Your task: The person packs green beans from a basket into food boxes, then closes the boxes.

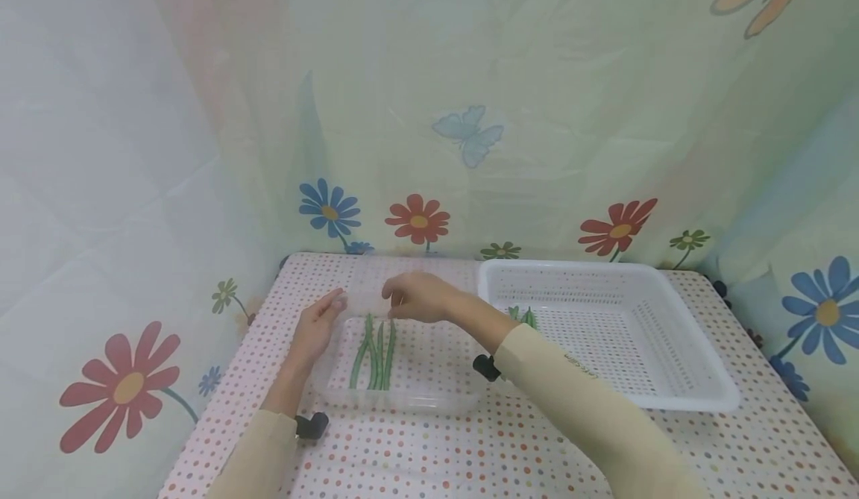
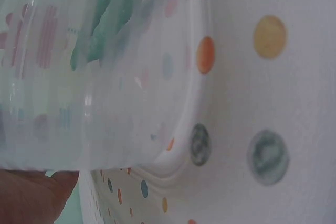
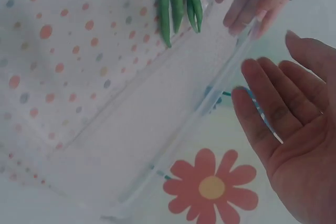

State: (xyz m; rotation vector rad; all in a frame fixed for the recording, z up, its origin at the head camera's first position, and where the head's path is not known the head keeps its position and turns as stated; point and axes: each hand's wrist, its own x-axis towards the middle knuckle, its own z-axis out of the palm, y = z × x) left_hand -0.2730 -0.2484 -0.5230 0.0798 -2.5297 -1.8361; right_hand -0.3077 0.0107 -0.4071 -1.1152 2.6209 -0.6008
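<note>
Several green beans (image 1: 391,353) lie side by side in the left part of a clear plastic container (image 1: 436,402). My left hand (image 1: 318,327) grips that container at its far left corner; in the right wrist view, some of its fingers show through the clear wall. Above the far rim is my right hand (image 1: 420,296), fingers loosely bent. The right wrist view shows this right hand (image 3: 299,114) with fingers spread and nothing in them, beside the container wall (image 3: 142,124). Through the plastic in the left wrist view, the beans (image 2: 113,19) look blurred.
A white perforated basket (image 1: 691,335) stands to the right, with more green beans (image 1: 529,318) at its left side, partly hidden by my right arm. A dotted cloth (image 1: 376,454) covers the table. Behind it hangs a flowered curtain (image 1: 523,208).
</note>
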